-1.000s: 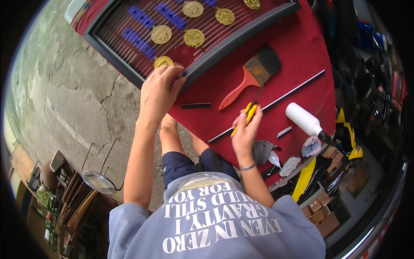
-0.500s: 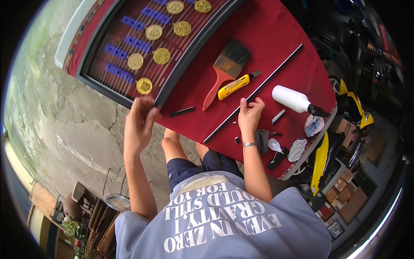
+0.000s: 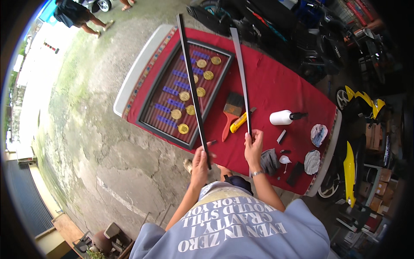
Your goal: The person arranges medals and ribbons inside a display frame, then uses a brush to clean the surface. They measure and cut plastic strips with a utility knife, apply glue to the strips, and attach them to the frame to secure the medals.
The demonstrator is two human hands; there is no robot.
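Lifted off the red cloth since half a second ago, one long dark strip [image 3: 242,80] is now up in the right hand [image 3: 254,146], and a second long dark strip [image 3: 191,77] has come into the left hand [image 3: 199,166]. Each hand grasps its strip near the lower end, pinched between thumb and fingers; the left one's end pokes out below the hand. Both strips are raised over the table, side by side but apart, their top ends reaching past its far edge in the view.

Behind the left strip lies a dark-rimmed display frame [image 3: 164,135], flat on the red tablecloth [image 3: 276,101], with gold medals [image 3: 184,96] on blue ribbons [image 3: 170,90] set in rows. Behind the right strip is the front end of a yellow box cutter [image 3: 238,124], which lies just beside a wide paintbrush [image 3: 233,110] with a red handle and dark bristles.

Farther right sit a white bottle [image 3: 281,117] with a black top, a short strip offcut [image 3: 281,137], a gray rag [image 3: 270,161], a small white spoon-like piece [image 3: 284,159] and two crumpled cloths [image 3: 319,135]. Concrete ground [image 3: 108,172] spreads to the left of the table; motorcycles [image 3: 317,47] stand beyond it on the right. At upper left, another person [image 3: 73,15] is partly visible.
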